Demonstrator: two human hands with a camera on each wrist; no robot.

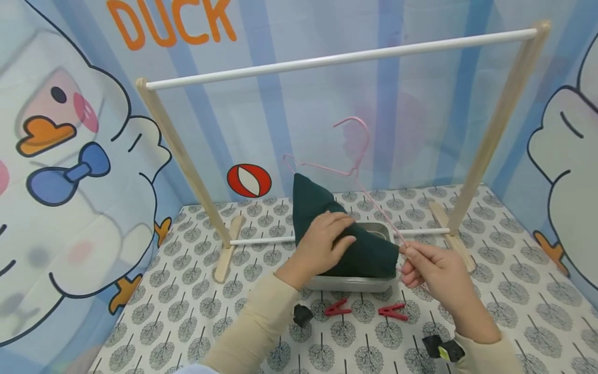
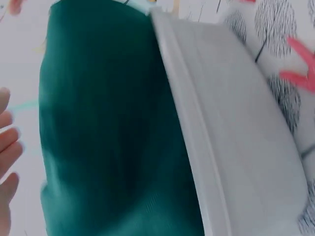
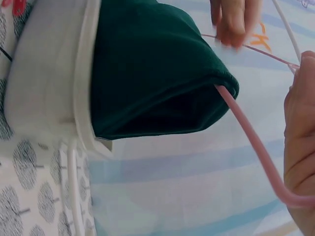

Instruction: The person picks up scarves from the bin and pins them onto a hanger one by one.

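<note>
A dark green piece of clothing [image 1: 369,254] drapes over a pink hanger [image 1: 367,136], one corner raised at the left and its lower part over a grey-white tray [image 1: 350,284]. My right hand [image 1: 436,267] grips the hanger's right end beside the fabric. In the right wrist view, the pink rod [image 3: 252,140] runs into the garment's open, tube-like edge. My left hand [image 1: 324,241] is over the garment's middle, fingers loosely extended. The left wrist view shows those fingers [image 2: 9,147] apart from the cloth. Part of the hanger is hidden inside the fabric.
Behind the tray stands a wooden rack with a white top bar [image 1: 345,59] and a low white rod [image 1: 261,241]. Two red clothespins, one left [image 1: 337,307] and one right [image 1: 393,311], lie in front of the tray on the tree-patterned cloth [image 1: 187,296]. A duck-printed curtain [image 1: 299,130] hangs behind.
</note>
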